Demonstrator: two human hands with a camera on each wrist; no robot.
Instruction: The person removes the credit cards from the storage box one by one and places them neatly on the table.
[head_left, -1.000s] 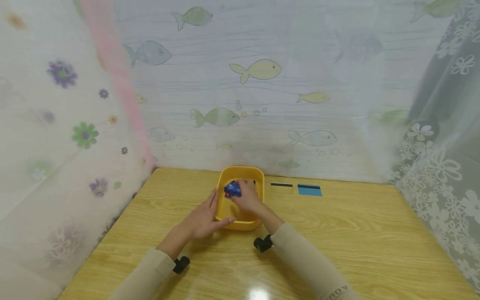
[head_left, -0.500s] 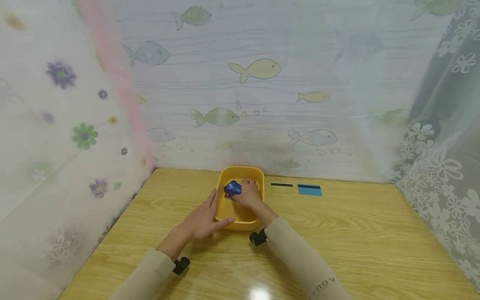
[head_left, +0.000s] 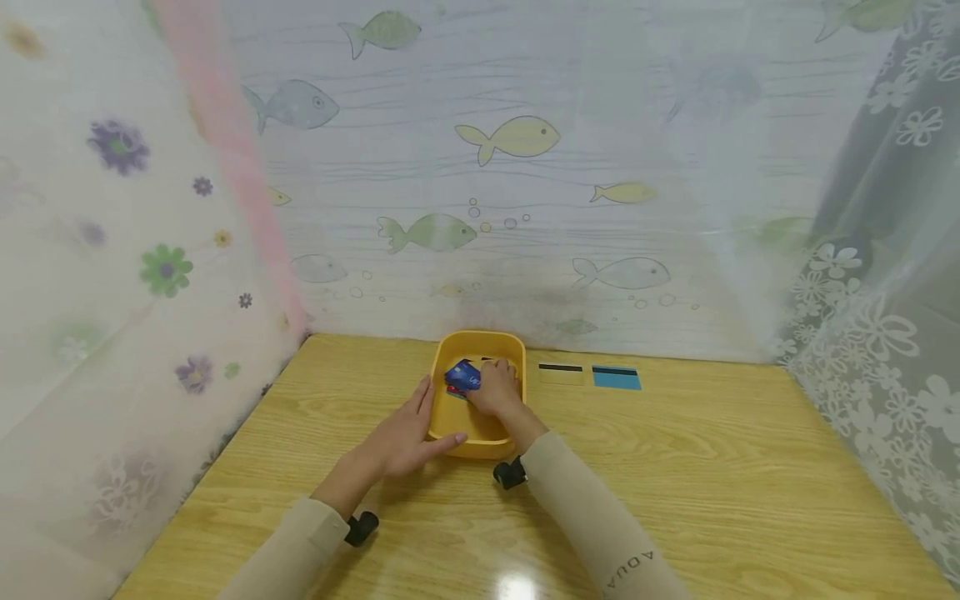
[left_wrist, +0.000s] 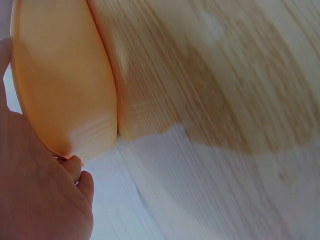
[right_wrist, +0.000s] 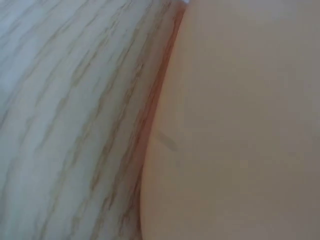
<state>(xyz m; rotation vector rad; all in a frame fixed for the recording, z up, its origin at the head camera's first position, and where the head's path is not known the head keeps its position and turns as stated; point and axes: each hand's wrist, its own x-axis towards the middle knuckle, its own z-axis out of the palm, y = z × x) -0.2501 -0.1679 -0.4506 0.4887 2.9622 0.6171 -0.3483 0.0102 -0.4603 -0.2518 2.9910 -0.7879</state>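
In the head view, a yellow plastic bin [head_left: 456, 421] stands on the wooden table near the back curtain. My left hand [head_left: 401, 437] rests along its left side, fingers fairly straight against the wall and thumb over the near rim. The left wrist view shows that hand [left_wrist: 42, 195] touching the bin [left_wrist: 65, 75] at a corner. My right hand [head_left: 497, 390] reaches down inside, fingers bent among several cards. A blue bank card [head_left: 462, 376] lies just left of it, with a red edge beneath. Its fingertips are hidden, so any card in them cannot be made out.
Right of the bin, a pale card with a black stripe [head_left: 561, 374] and a blue striped card [head_left: 617, 377] lie side by side on the table [head_left: 712, 475]. A fish-print curtain [head_left: 480, 275] hangs behind; flowered curtains hang at both sides.
My right hand has shifted slightly within the bin and its forearm has swung left. A dark card edge now shows above the fingers. The left hand keeps its place on the bin.
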